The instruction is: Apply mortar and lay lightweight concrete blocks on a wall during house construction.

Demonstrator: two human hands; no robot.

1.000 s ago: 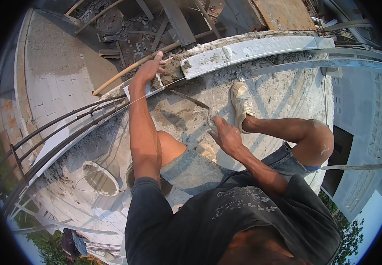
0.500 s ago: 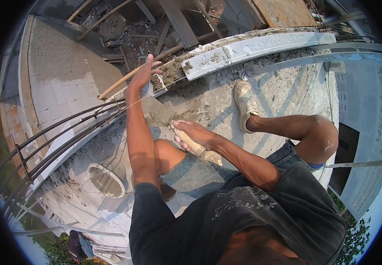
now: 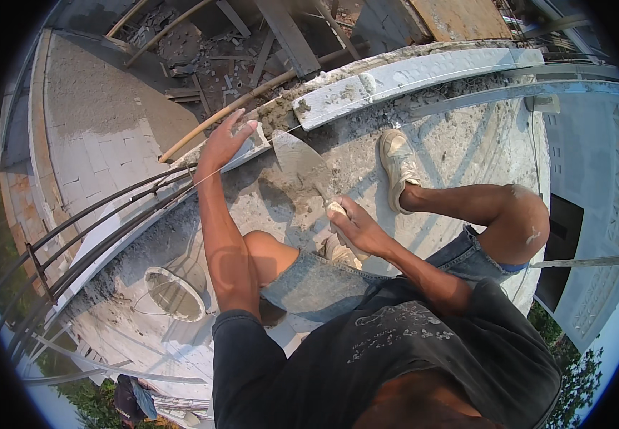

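My left hand (image 3: 228,143) lies on the end of a pale block (image 3: 254,148) on the low wall, fingers apart. My right hand (image 3: 356,226) is wrapped round the handle of a trowel (image 3: 302,163). Its mortar-smeared blade points up and left, just short of the gap between that block and the long white block row (image 3: 409,80). Wet grey mortar (image 3: 278,116) fills part of this gap. A taut string runs along the wall, passing close to my left wrist.
A bucket (image 3: 175,294) stands at lower left on the rough slab. Long dark bars (image 3: 109,207) run along the left edge. Beyond the wall are a bamboo pole (image 3: 209,124), planks and rubble at a lower level. My shoe (image 3: 397,164) is planted near the wall.
The trowel has swung right, away from my left forearm, and its blade now faces the gap. My left hand has come down and its fingers have lowered onto the block.
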